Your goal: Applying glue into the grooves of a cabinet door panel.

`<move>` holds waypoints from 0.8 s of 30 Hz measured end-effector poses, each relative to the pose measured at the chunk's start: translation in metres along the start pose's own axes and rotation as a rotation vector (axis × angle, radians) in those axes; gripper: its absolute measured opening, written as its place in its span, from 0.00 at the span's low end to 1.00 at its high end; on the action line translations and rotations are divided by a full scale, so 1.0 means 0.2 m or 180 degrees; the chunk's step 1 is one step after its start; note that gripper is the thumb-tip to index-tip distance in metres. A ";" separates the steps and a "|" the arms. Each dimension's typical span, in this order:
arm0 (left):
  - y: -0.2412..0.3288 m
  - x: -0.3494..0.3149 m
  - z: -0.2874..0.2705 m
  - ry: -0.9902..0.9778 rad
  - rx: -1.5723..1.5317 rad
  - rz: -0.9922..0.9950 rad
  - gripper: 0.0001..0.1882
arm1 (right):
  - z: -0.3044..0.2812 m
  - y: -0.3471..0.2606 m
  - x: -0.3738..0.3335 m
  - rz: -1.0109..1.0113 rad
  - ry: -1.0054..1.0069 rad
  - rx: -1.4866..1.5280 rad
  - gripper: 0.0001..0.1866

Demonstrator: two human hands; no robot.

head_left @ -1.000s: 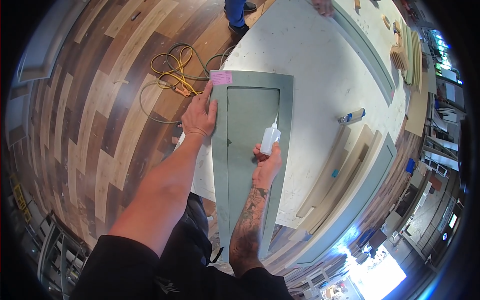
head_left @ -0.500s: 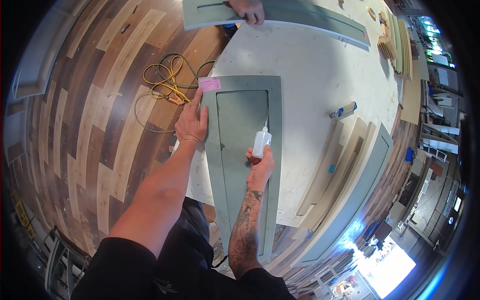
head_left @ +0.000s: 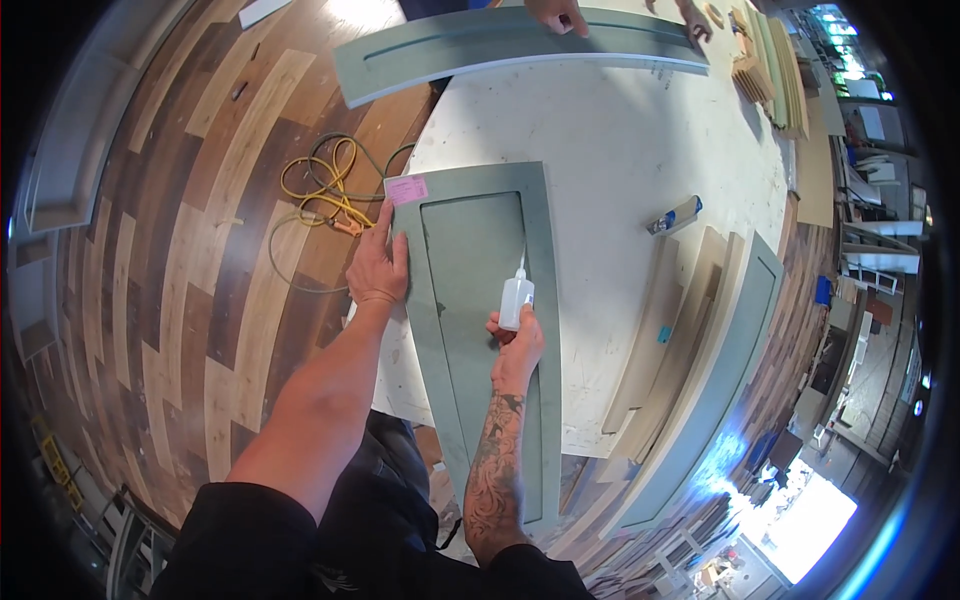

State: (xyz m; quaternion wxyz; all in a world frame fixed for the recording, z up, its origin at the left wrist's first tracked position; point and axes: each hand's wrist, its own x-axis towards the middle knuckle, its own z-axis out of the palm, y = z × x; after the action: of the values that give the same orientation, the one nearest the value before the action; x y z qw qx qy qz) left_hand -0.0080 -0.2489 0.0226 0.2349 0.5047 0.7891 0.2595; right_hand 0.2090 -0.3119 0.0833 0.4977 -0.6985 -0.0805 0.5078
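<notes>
A grey-green panelled cabinet door (head_left: 470, 270) lies lengthwise in front of me, with a pink label (head_left: 406, 190) at its far left corner. On its left edge rests my left hand (head_left: 378, 262), open, the fingers stretched toward the label. My right hand (head_left: 517, 345) is wrapped round a small clear squeeze bottle (head_left: 517, 301). The bottle's thin nozzle points away from me, its tip at the right inner edge of the recessed panel. Whether liquid comes out is too small to tell.
Across the white worktable (head_left: 610, 180), a co-worker's hands (head_left: 560, 14) are on another grey-green door (head_left: 480, 48). Right of me lie a blue-and-silver tool (head_left: 675, 216), beige boards (head_left: 670, 340) and a third green door (head_left: 715, 400). A yellow cable (head_left: 335, 190) lies coiled on the wooden floor.
The bottle tip has moved slightly nearer to me along the recess edge. The co-worker's door has shifted left and tilted, and a second hand is now on its right end.
</notes>
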 end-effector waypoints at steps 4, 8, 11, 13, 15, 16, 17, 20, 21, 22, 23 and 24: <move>0.04 0.00 -0.03 -0.0071 -0.0400 -0.0007 0.31 | -0.02 0.02 0.01 0.0071 -0.0058 -0.0235 0.22; 0.04 -0.02 -0.04 -0.0061 -0.0566 0.0018 0.32 | -0.02 0.06 0.02 0.0030 -0.0106 -0.0170 0.21; 0.04 -0.06 -0.03 0.0044 -0.0498 0.0163 0.31 | -0.06 0.07 -0.01 0.0010 -0.0105 -0.0077 0.21; 0.06 -0.04 0.00 0.0104 -0.0399 0.0269 0.31 | -0.08 0.06 0.02 0.0029 -0.0087 -0.0002 0.21; 0.05 -0.02 0.01 -0.0034 -0.0162 0.0102 0.31 | -0.06 0.05 0.03 -0.0082 -0.0103 0.0043 0.21; 0.03 -0.04 0.00 0.0106 -0.0255 0.0217 0.32 | -0.06 0.06 0.01 -0.0012 -0.0102 0.0001 0.21; 0.01 -0.03 0.01 0.0121 -0.0264 0.0267 0.32 | -0.05 0.06 0.01 -0.0045 -0.0104 0.0043 0.21; -0.02 -0.02 0.03 0.0416 -0.0253 0.0507 0.33 | -0.03 0.05 0.01 -0.0045 -0.0110 0.0173 0.21; -0.02 -0.02 0.04 0.0436 -0.0273 0.0536 0.33 | -0.04 0.05 0.01 -0.0038 -0.0094 0.0155 0.21; -0.02 -0.02 0.04 0.0317 -0.0257 0.0433 0.33 | -0.04 0.04 0.01 -0.0028 -0.0079 0.0134 0.21; -0.02 -0.02 0.03 0.0202 -0.0239 0.0327 0.33 | -0.04 0.04 0.00 -0.0059 -0.0093 0.0147 0.21; -0.03 -0.02 0.03 0.0226 -0.0254 0.0343 0.33 | -0.03 0.04 0.00 -0.0045 -0.0104 0.0169 0.21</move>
State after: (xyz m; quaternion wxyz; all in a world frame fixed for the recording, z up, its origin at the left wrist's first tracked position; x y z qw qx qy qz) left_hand -0.0059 -0.2538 0.0145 0.2124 0.5272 0.7576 0.3208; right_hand 0.2104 -0.3200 0.0770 0.5183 -0.6761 -0.0800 0.5176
